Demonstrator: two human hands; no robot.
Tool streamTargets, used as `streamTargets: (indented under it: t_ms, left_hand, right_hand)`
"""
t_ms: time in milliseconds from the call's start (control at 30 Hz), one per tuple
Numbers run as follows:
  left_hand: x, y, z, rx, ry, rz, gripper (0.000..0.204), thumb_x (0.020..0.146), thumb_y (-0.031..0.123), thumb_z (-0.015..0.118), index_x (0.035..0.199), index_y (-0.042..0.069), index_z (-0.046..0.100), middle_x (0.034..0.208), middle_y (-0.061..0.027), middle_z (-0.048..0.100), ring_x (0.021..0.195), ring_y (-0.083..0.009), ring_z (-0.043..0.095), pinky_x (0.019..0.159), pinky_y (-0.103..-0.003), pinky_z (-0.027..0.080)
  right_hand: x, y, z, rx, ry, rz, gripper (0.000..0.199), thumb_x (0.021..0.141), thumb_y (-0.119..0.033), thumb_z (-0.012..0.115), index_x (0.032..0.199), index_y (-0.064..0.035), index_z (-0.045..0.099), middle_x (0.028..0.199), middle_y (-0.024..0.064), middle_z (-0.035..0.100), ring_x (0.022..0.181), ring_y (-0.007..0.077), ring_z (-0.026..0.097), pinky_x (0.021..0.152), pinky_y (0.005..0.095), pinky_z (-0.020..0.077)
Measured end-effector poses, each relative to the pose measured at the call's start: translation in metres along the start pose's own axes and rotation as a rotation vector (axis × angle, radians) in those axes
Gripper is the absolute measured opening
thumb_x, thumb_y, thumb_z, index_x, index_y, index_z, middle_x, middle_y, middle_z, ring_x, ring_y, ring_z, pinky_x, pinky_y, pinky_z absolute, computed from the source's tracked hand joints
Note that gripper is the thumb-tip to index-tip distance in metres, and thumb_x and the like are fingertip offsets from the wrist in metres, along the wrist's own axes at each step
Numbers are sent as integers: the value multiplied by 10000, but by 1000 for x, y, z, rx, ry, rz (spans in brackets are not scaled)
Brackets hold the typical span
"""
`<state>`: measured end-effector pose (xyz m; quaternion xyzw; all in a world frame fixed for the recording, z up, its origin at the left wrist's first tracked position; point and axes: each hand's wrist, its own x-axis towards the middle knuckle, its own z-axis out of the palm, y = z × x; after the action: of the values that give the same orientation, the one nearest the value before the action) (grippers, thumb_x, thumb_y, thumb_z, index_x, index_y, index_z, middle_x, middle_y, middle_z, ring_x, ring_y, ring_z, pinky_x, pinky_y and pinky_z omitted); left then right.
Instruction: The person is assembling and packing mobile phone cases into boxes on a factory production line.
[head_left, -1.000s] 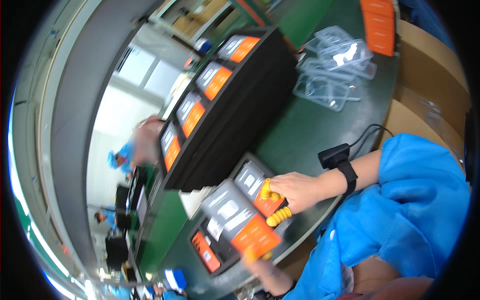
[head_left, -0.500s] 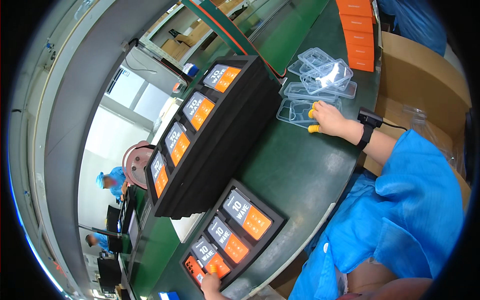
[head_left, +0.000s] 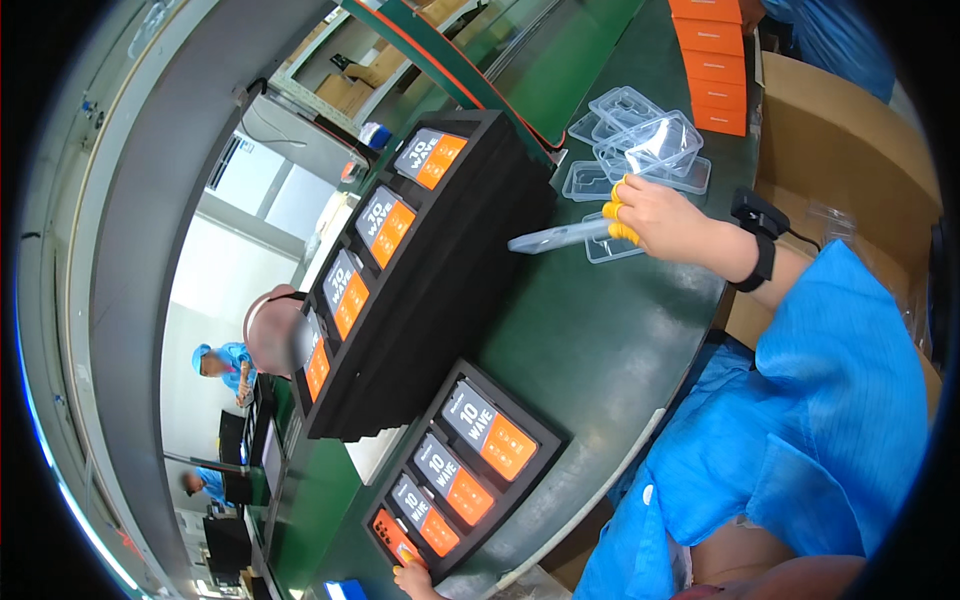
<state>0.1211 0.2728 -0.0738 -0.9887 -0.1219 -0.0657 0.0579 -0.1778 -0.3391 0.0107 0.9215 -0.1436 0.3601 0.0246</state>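
Observation:
Between the fingers of my right hand (head_left: 660, 218), which wear yellow finger cots, a clear plastic box piece (head_left: 560, 237) is held tilted, seen nearly edge-on. Just beyond that hand lie several clear plastic boxes (head_left: 648, 140) in a loose pile, with one clear box (head_left: 605, 248) beneath the raised piece. My left hand (head_left: 414, 578), also in yellow cots, has its fingers closed at the near end of an orange phone (head_left: 393, 532). That phone sits in the end slot of a black foam tray (head_left: 553, 445), beside three grey-and-orange packages (head_left: 437, 465).
A tall stack of black foam trays (head_left: 450, 290) holds more grey-and-orange packages on the green table (head_left: 600, 330). Orange boxes (head_left: 712, 65) are stacked at the far right. A cardboard carton (head_left: 830, 130) stands beside the table. Co-workers in blue (head_left: 228, 362) are in the background.
My right hand has lifted a clear plastic piece from the pile and tilted it. My left hand has shifted from a grey-and-orange package to the end of the orange phone.

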Motion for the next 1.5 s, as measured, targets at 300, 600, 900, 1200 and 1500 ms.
streamTargets:
  t_ms: [300, 600, 900, 1200, 1500]
  left_hand:
    - [11, -6, -15, -627, -151, -86, 466, 835, 338, 404, 1092, -49, 440, 1040, -208, 499, 962, -326, 494, 808, -395, 416]
    - [-138, 138, -121, -1841, -278, 312, 432, 829, 299, 444, 1091, -44, 448, 1058, -162, 512, 942, -283, 524, 809, -379, 431]
    - [-247, 295, -104, -776, -203, 1484, 655, 627, 285, 690, 1101, -52, 388, 1048, -209, 447, 999, -364, 409, 849, -392, 339]
    - [-254, 304, -120, -490, -281, 1452, 825, 493, 240, 766, 1140, -56, 349, 1031, -205, 470, 980, -337, 459, 819, -355, 388]
    - [-248, 291, -108, -832, -273, 1358, 820, 495, 143, 764, 1168, -15, 323, 1103, -154, 440, 1020, -280, 439, 861, -324, 365]
  right_hand:
    - [-45, -30, 41, 429, -518, 10, 252, 692, -239, 603, 811, -21, 559, 855, 123, 495, 852, 284, 472, 708, 355, 422]
    - [-42, -79, 3, 915, -410, 268, 469, 765, -419, 542, 972, 1, 505, 859, 155, 506, 882, 282, 491, 765, 316, 410]
    - [-35, -93, 16, 1141, -66, 448, 220, 733, -151, 585, 856, 12, 504, 788, 165, 528, 731, 323, 531, 620, 352, 428]
    - [-59, -51, 10, 600, -491, -557, 296, 580, -100, 655, 845, -21, 549, 819, 85, 508, 843, 245, 483, 634, 323, 453]
    - [-26, -42, 45, 537, -579, -386, 926, 442, -484, 738, 1149, -2, 386, 1053, 172, 444, 1010, 275, 410, 882, 384, 284]
